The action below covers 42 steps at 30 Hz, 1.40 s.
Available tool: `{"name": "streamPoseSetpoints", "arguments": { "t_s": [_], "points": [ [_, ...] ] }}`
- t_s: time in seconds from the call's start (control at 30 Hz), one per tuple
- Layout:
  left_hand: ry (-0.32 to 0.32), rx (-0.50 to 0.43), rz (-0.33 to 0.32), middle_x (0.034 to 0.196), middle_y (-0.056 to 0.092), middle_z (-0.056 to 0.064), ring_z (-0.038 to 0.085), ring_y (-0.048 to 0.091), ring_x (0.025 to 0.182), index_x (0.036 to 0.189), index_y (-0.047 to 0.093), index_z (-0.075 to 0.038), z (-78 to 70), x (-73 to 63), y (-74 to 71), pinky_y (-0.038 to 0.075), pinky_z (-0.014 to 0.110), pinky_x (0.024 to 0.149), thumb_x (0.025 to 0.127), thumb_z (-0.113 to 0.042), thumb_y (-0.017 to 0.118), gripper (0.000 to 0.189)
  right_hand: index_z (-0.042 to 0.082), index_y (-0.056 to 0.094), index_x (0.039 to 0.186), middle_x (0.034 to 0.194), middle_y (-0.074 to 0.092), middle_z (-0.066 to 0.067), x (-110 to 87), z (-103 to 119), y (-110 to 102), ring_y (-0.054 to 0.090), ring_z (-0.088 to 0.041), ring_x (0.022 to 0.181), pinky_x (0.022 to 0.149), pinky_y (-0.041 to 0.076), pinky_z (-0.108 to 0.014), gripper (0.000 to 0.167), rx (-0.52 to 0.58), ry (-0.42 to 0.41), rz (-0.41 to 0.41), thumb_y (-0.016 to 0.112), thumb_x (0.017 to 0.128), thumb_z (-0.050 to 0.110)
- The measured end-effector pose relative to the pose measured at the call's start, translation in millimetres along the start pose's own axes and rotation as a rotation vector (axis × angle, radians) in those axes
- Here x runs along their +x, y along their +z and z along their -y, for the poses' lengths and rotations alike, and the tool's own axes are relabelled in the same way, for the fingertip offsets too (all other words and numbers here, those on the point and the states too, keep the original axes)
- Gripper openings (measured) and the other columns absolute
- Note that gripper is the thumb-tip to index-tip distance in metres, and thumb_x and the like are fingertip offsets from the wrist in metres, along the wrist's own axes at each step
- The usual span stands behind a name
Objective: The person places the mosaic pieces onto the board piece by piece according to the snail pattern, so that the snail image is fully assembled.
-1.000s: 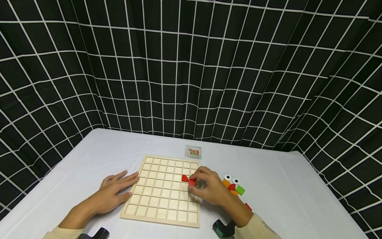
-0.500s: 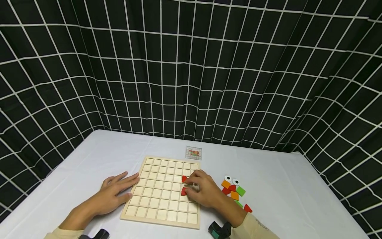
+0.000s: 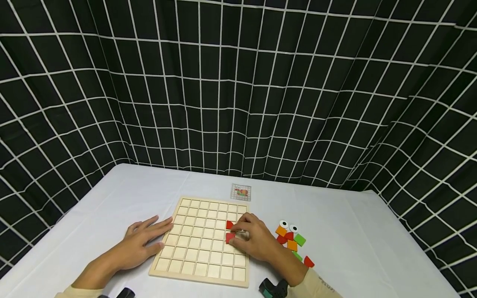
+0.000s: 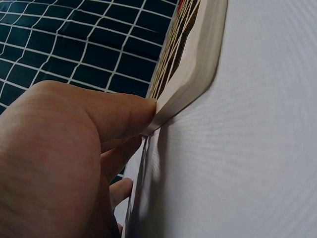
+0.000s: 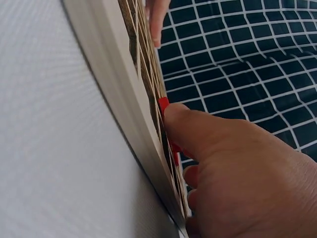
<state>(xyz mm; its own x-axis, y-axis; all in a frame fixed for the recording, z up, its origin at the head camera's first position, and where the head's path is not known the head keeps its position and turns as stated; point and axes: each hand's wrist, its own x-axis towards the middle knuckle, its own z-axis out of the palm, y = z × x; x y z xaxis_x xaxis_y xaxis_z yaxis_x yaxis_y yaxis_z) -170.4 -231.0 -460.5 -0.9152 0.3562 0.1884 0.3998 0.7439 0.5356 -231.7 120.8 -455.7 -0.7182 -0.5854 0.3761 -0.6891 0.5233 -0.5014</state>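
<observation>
A wooden grid board [image 3: 193,240] with square recesses lies on the white table. My right hand [image 3: 257,240] bends over its right side, thumb and index finger at a red tile [image 3: 230,238]. In the right wrist view the thumb presses against the red tile [image 5: 163,103], low over the grid. Just beyond it, a second red piece with a rounded side [image 3: 229,224] sits in the grid, partly covered by the index finger. My left hand [image 3: 139,244] lies with spread, straight fingers at the board's left edge; its thumb [image 4: 131,115] touches the wooden frame.
Right of the board lie loose pieces: two white eye discs [image 3: 283,223], orange squares [image 3: 292,245], green pieces [image 3: 299,239] and red rounded pieces [image 3: 308,261]. A small picture card [image 3: 241,192] lies behind the board. A black curtain with white grid lines [image 3: 223,91] encloses the table.
My right hand has brought the red tile left and toward me, to the spot below the other red piece, and the tile has turned slightly. The left hand stays put.
</observation>
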Motion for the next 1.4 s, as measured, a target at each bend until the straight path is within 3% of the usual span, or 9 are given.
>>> {"name": "streamPoseSetpoints", "arguments": {
  "t_s": [0.23, 1.07, 1.23, 1.4],
  "points": [
    [-0.006, -0.029, 0.001, 0.148, 0.042, 0.002, 0.04, 0.022, 0.138, 0.138, 0.055, -0.011, -1.9, -2.5, -0.3, 0.005, 0.06, 0.103, 0.093, -0.019, 0.062, 0.046, 0.019, 0.074, 0.092, 0.096, 0.05, 0.01, -0.8, 0, 1, 0.049, -0.011, 0.09, 0.077, 0.045, -0.031, 0.012, 0.006, 0.037, 0.018, 0.076, 0.085, 0.028],
    [0.012, -0.024, -0.013, 0.147, 0.043, 0.003, 0.041, 0.023, 0.138, 0.138, 0.055, -0.011, -0.2, -2.2, -2.2, 0.007, 0.061, 0.101, 0.093, -0.02, 0.062, 0.047, 0.017, 0.074, 0.085, 0.088, 0.054, 0.009, 6.0, 3, 5, 0.046, -0.008, 0.082, 0.069, 0.043, -0.026, 0.007, -0.044, -0.012, -0.083, 0.077, 0.082, 0.022],
    [0.024, -0.022, -0.018, 0.147, 0.043, 0.003, 0.042, 0.023, 0.137, 0.138, 0.055, -0.011, 1.2, -2.1, 2.1, 0.007, 0.061, 0.101, 0.093, -0.02, 0.062, 0.046, 0.012, 0.074, 0.089, 0.088, 0.056, 0.006, 5.5, 7, -8, 0.049, -0.011, 0.083, 0.066, 0.044, -0.028, 0.01, 0.024, -0.027, -0.154, 0.079, 0.081, 0.017],
    [0.02, -0.021, -0.015, 0.148, 0.042, 0.003, 0.041, 0.023, 0.138, 0.138, 0.054, -0.01, 0.0, -1.3, 1.8, 0.006, 0.06, 0.102, 0.093, -0.017, 0.062, 0.047, 0.012, 0.073, 0.094, 0.092, 0.059, 0.01, 2.0, 9, -32, 0.054, -0.011, 0.09, 0.073, 0.049, -0.037, 0.017, 0.045, -0.014, -0.237, 0.081, 0.079, 0.013]
  ]
}}
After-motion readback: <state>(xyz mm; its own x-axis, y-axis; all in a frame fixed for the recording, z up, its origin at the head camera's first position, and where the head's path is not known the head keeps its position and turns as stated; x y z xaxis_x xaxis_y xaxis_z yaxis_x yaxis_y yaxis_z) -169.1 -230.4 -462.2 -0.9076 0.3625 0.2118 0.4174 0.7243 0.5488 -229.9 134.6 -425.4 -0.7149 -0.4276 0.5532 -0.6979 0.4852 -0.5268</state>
